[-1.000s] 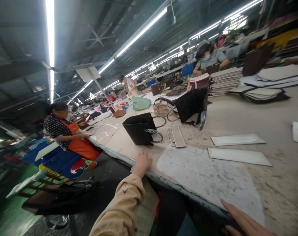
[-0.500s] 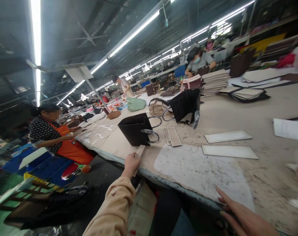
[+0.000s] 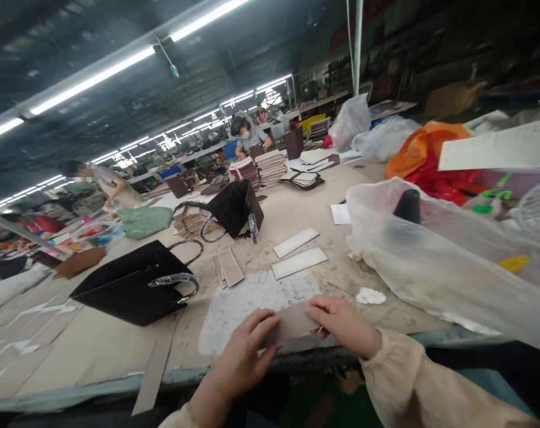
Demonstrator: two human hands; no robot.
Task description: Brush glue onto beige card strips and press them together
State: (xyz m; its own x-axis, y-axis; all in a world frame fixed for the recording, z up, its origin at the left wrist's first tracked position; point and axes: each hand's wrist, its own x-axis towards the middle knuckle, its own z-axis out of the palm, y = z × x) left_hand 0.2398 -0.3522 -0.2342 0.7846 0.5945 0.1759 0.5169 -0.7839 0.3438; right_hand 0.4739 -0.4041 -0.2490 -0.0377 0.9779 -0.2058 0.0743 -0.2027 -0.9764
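A short taupe strip [image 3: 292, 323] is held flat between my hands, just above the near edge of the table. My left hand [image 3: 247, 348] grips its left end, thumb below and fingers on top. The right end is pinched by my right hand [image 3: 341, 322]; something small and shiny shows by those fingertips, too small to name. Under and beyond the strip lies a stained white sheet [image 3: 234, 303]. Two white-faced panels [image 3: 299, 263] and a few taupe panels with pale borders [image 3: 231, 266] lie past it. A longer taupe strip [image 3: 156, 368] juts over the table edge at left.
A black handbag [image 3: 131, 279] stands at left, with another black handbag [image 3: 236, 208] behind. At right a clear plastic bag [image 3: 413, 255] spreads over the table, near a crumpled white scrap [image 3: 370, 295]. Stacked panels [image 3: 270, 168] stand farther back, where a masked co-worker [image 3: 252, 139] sits.
The view has swung right. My left hand has left the longer strip by the handbag and moved right. My right hand has come in, and both now hold a short taupe strip.
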